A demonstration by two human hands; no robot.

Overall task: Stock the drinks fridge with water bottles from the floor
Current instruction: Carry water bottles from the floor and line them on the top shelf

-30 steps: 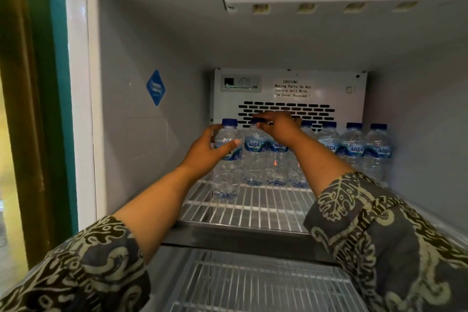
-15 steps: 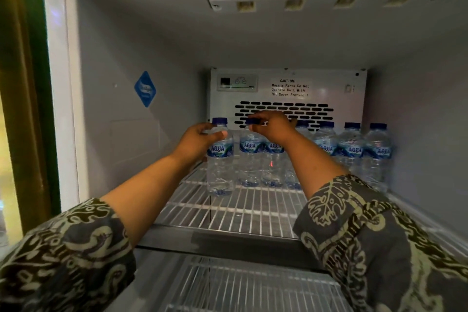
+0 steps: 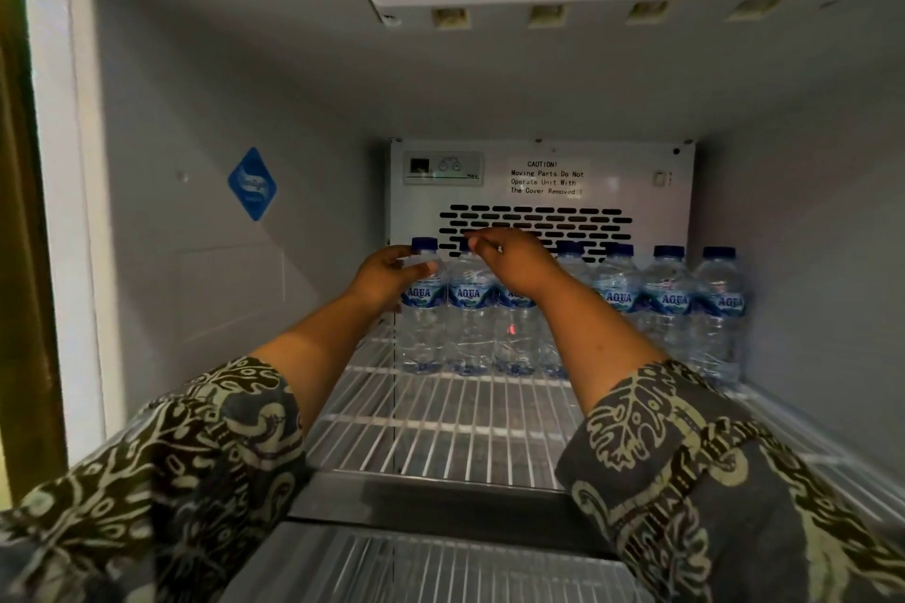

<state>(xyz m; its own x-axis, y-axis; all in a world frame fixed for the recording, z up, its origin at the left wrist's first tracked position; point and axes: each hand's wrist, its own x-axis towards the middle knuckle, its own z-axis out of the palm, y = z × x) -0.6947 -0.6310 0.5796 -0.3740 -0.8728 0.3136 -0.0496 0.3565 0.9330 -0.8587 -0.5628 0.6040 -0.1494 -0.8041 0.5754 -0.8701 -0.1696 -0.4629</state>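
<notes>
Several clear water bottles with blue caps and AQUA labels stand in a row (image 3: pixel 668 304) at the back of the fridge's top wire shelf (image 3: pixel 440 431). My left hand (image 3: pixel 384 277) grips the leftmost bottle (image 3: pixel 422 333) at its shoulder, thumb across the front. The bottle stands upright on the shelf, in line with the row. Over the top of the second bottle (image 3: pixel 468 323) hovers my right hand (image 3: pixel 516 260), its fingers loosely extended at the cap, with no clear pinch on it. My right forearm hides parts of the middle bottles.
The front half of the top wire shelf is bare. A second wire shelf (image 3: pixel 440 568) lies below. The back panel has a vent (image 3: pixel 534 225) and a caution label. A blue sticker (image 3: pixel 252 184) is on the left wall. Walls close in left and right.
My left hand has pushed the leftmost bottle back into line with the row. The fingers of my right hand have loosened from the second bottle's cap.
</notes>
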